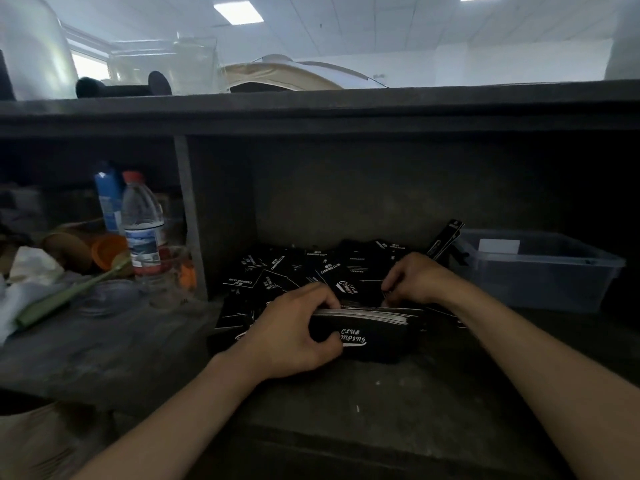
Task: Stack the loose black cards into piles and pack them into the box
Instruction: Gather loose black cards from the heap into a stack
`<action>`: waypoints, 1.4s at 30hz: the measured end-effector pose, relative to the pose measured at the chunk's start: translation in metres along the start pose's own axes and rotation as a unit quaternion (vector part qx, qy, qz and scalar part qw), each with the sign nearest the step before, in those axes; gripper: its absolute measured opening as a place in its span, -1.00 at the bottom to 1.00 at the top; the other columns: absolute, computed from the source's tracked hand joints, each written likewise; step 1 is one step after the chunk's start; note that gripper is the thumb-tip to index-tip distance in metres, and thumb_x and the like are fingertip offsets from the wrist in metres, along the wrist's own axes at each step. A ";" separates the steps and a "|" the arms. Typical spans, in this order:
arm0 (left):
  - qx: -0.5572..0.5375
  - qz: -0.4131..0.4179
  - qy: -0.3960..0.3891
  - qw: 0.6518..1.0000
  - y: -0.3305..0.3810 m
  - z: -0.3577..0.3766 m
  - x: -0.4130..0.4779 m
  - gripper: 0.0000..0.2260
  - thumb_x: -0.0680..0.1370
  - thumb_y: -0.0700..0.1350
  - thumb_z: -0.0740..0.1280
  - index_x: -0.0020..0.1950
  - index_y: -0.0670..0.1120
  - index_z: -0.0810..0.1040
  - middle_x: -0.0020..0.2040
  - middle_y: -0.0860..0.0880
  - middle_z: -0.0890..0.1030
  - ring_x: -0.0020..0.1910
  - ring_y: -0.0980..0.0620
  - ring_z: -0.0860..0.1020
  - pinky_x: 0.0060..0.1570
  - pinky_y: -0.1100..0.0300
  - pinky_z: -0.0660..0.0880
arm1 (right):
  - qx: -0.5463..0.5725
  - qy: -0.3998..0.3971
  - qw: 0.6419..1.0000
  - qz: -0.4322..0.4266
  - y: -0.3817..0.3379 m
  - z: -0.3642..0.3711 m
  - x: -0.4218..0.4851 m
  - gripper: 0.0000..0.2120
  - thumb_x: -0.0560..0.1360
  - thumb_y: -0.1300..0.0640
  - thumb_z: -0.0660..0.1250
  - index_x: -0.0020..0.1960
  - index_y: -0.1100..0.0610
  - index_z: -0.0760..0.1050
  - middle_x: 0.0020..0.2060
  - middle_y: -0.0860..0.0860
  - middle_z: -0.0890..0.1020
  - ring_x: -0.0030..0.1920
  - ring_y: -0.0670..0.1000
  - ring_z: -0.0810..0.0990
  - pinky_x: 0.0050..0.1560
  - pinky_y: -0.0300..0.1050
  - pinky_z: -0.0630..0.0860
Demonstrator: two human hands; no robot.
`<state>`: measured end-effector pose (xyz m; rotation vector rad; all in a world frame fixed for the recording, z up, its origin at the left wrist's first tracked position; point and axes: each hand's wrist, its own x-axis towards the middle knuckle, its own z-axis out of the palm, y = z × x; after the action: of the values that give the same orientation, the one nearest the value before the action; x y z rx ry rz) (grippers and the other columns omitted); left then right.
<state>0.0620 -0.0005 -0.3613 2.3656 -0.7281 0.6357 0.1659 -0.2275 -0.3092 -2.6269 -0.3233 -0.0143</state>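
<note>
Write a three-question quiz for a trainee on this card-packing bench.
1. True or false: the left hand grips a stack of black cards.
2. Multiple choice: the clear plastic bin sits A) to the left of the loose cards, B) to the right of them, C) on top of them.
3. Fill in: the water bottle has a ___ cap.
Key: 1 true; 2 B; 3 red.

Fingertips of the right hand [414, 278] are hidden behind the stack [374, 327]; the left hand [291, 336] covers its nine o'clock end. The box [540, 271] at three o'clock holds something too dim to tell.
</note>
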 end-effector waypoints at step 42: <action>0.078 0.054 -0.010 0.995 -0.003 -0.002 -0.003 -0.75 0.44 0.09 0.38 0.10 0.13 0.54 -0.08 0.20 0.60 -0.11 0.23 0.60 -0.09 0.13 0.58 | 0.046 0.062 0.989 -0.126 -0.003 0.015 -0.006 -0.52 0.21 -0.33 0.51 -0.04 -0.02 0.63 -0.25 -0.08 0.67 -0.21 -0.09 0.63 -0.14 -0.15 0.54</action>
<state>0.0611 0.0044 -0.3629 2.4902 -0.8473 0.7402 0.1591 -0.2192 -0.3216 -2.4642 -0.5960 -0.2407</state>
